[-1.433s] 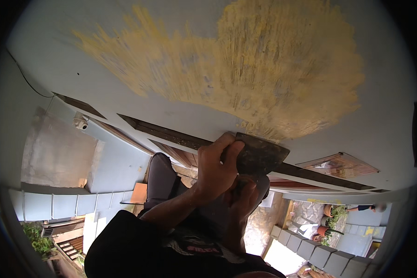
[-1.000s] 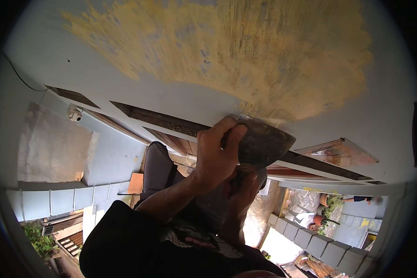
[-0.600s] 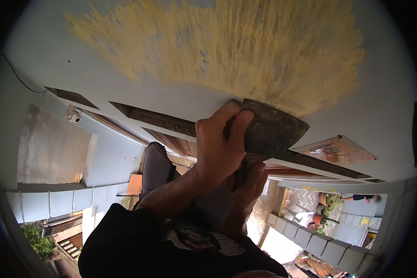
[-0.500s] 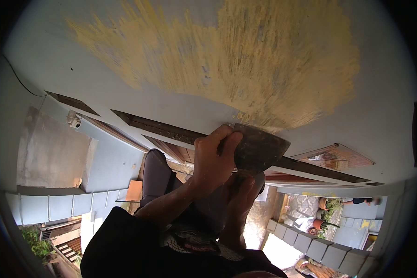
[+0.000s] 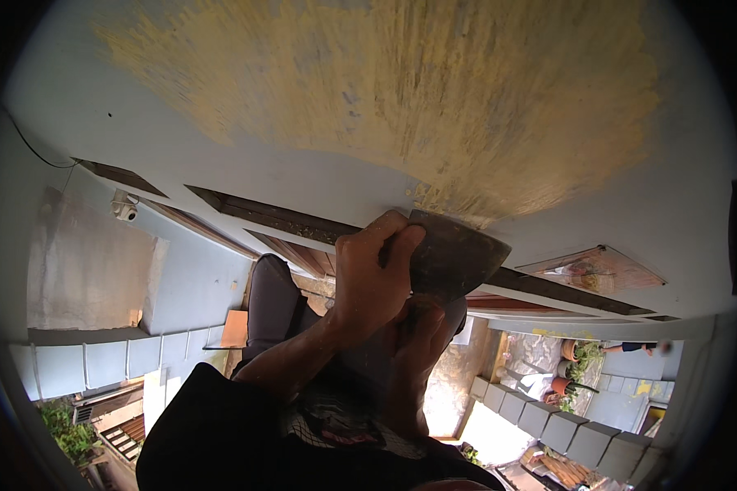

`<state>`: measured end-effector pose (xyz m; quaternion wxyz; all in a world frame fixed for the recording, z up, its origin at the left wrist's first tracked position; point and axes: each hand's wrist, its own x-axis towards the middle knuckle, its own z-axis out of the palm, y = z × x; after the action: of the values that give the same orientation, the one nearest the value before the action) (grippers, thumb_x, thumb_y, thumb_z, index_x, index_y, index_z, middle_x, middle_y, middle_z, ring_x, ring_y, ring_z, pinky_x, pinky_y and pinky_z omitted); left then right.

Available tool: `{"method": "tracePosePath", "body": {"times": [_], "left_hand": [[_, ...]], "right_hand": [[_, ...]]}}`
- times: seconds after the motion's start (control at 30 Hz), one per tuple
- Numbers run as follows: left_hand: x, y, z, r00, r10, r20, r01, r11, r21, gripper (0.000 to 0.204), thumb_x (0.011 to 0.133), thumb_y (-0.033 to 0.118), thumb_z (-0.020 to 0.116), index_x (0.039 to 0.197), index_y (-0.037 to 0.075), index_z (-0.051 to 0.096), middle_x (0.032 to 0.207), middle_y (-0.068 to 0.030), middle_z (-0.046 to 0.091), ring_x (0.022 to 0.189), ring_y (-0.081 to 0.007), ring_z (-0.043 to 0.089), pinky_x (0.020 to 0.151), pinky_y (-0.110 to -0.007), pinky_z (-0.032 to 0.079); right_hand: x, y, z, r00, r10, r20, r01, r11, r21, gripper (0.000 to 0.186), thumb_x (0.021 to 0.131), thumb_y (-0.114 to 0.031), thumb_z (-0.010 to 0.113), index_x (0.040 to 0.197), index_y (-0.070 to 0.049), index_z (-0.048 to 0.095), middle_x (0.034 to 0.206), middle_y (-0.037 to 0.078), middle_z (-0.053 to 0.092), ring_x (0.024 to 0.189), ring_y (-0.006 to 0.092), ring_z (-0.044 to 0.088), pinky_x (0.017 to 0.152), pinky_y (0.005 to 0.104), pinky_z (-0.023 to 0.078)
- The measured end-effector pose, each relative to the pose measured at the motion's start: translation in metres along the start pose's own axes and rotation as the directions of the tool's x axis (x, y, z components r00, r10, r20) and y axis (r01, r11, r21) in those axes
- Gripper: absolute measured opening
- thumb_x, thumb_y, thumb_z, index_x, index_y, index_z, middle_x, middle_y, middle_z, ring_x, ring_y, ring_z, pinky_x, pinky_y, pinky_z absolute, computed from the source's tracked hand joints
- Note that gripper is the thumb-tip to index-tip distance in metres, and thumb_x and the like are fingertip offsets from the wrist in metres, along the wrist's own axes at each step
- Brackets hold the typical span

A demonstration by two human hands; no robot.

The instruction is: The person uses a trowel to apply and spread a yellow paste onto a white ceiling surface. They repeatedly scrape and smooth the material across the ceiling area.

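Observation:
A wide, dark-bladed scraper (image 5: 463, 258) stands with its broad edge at the lower border of a streaky yellow patch (image 5: 467, 123) on a pale grey-blue wall (image 5: 319, 172). My left hand (image 5: 373, 270) grips the blade's left corner, thumb and fingers pinched on it. Below the blade, my right hand (image 5: 422, 323) is closed around the handle, which the fingers mostly hide. Whether the edge presses on the surface cannot be made out exactly. Thin scratch lines run through the yellow toward the blade.
Dark slotted openings (image 5: 270, 219) run across the wall beside my hands. A picture panel (image 5: 602, 270) is fixed at right, a white camera (image 5: 124, 206) at left. Potted plants (image 5: 561, 385), a person (image 5: 630, 347) and grey blocks (image 5: 532, 416) show at lower right.
The whole view has shifted slightly, with the wall patch a little up and left. Both hands keep their hold, and the scraper remains near the patch's lower border.

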<state>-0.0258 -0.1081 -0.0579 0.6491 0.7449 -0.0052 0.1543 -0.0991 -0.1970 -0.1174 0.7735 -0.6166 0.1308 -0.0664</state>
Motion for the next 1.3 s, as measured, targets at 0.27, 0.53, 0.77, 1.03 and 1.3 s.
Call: {"method": "tracePosePath", "body": {"times": [0.27,0.53,0.77,1.03,1.3], "left_hand": [[-0.008,-0.005,0.003,0.998,-0.044,-0.037,0.045,0.999,0.025,0.018,0.092,0.008,0.060,0.078,-0.002,0.057,0.058,-0.0065,0.051,0.057,-0.0083,0.043,0.052,-0.029,0.038],[-0.008,-0.008,0.006,0.998,-0.055,-0.037,0.056,0.998,0.020,0.019,0.092,0.009,0.059,0.077,-0.003,0.057,0.059,-0.0075,0.051,0.057,-0.0090,0.043,0.052,-0.029,0.039],[-0.008,-0.014,0.010,0.998,0.034,-0.057,-0.032,0.999,0.037,0.019,0.092,0.007,0.058,0.075,-0.003,0.054,0.059,-0.0079,0.049,0.058,-0.0083,0.041,0.051,-0.029,0.036],[-0.007,-0.012,0.008,0.998,0.041,-0.037,-0.037,0.993,0.111,0.018,0.092,0.009,0.059,0.079,-0.002,0.059,0.060,-0.0061,0.052,0.059,-0.0069,0.046,0.052,-0.027,0.038],[-0.007,-0.017,0.009,0.995,0.084,-0.059,-0.080,0.995,0.064,0.017,0.092,0.010,0.062,0.080,-0.003,0.060,0.060,-0.0063,0.054,0.057,-0.0073,0.049,0.052,-0.027,0.040]], "right_hand": [[-0.007,0.010,-0.005,0.999,0.045,0.005,-0.044,0.998,-0.033,0.062,0.104,-0.053,0.029,0.083,-0.002,0.058,0.057,0.001,0.051,0.044,0.0089,0.046,0.042,0.0221,0.032],[-0.002,0.007,-0.003,0.998,0.060,0.002,-0.060,0.998,-0.005,0.058,0.104,-0.050,0.032,0.084,-0.002,0.057,0.061,0.003,0.052,0.051,0.0087,0.049,0.043,0.0224,0.030],[0.003,0.010,-0.005,0.999,0.015,0.038,-0.012,0.996,-0.091,0.068,0.103,-0.056,0.025,0.073,-0.003,0.055,0.053,0.000,0.047,0.044,0.0087,0.044,0.042,0.0230,0.028],[0.008,0.007,-0.007,0.995,-0.015,0.096,0.018,0.999,-0.036,0.070,0.102,-0.059,0.028,0.075,-0.001,0.057,0.057,0.001,0.049,0.044,0.0088,0.044,0.041,0.0232,0.028],[0.007,0.007,-0.005,0.997,0.044,0.068,-0.046,0.999,0.018,0.061,0.103,-0.055,0.033,0.093,-0.001,0.059,0.062,0.001,0.052,0.046,0.0073,0.045,0.040,0.0215,0.030]]}}
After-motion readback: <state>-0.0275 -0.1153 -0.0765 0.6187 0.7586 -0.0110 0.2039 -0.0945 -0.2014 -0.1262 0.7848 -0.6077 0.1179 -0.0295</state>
